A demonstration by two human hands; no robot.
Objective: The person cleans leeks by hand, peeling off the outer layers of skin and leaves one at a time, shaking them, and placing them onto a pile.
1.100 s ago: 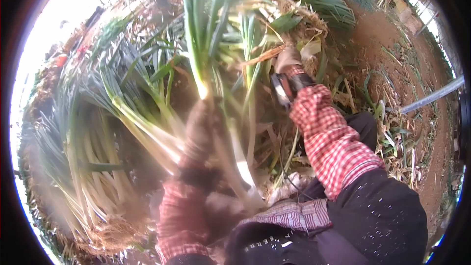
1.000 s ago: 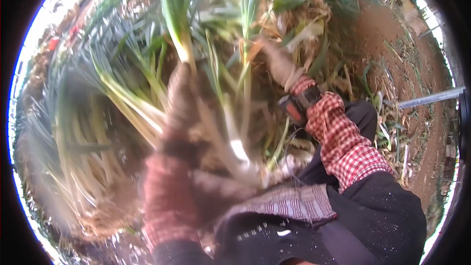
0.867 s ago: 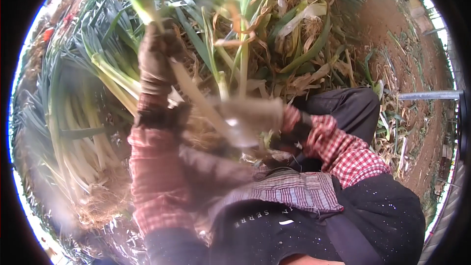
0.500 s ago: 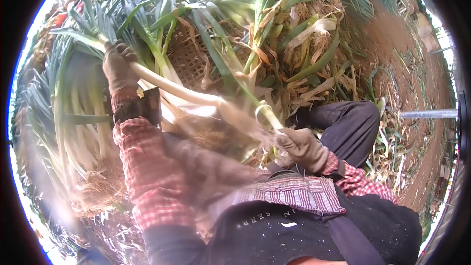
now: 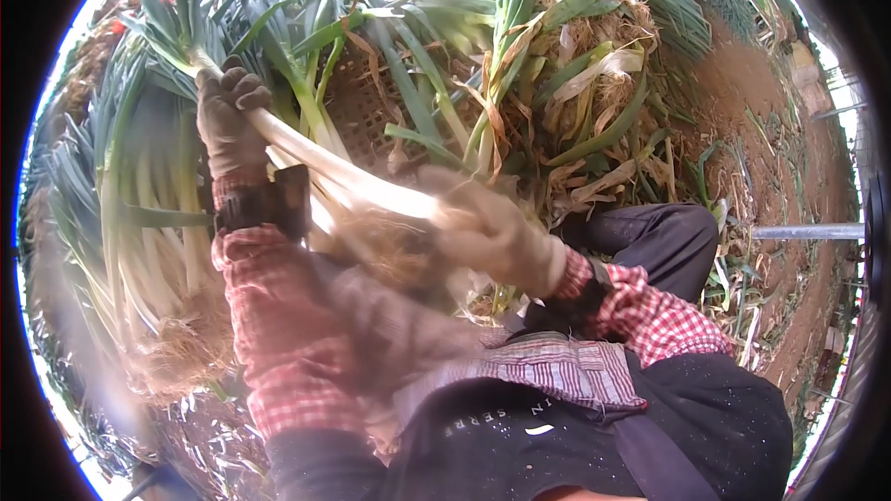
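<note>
My gloved left hand [image 5: 232,107] is closed round the upper stalk of a long white leek [image 5: 348,174], just below its green leaves. The stalk slants down to the right, towards my right hand [image 5: 492,232]. That gloved hand is smeared by motion at the lower end of the stalk. Whether its fingers grip the leek cannot be made out, and the root end is hidden or blurred there. Below the held stalk show more pale stems and a brown root tuft [image 5: 394,246].
Leeks with roots [image 5: 176,269] stand bunched at the left. Behind the stalk is a brown perforated crate [image 5: 357,93]. A heap of dry leaves and peelings [image 5: 594,83] lies right of it, beside my bent knee [image 5: 664,246]. A metal bar [image 5: 807,233] juts in from the right.
My right hand has moved up and left from near my knee to the leek's lower end. The green strip that was by it is no longer there. The left hand keeps its hold.
</note>
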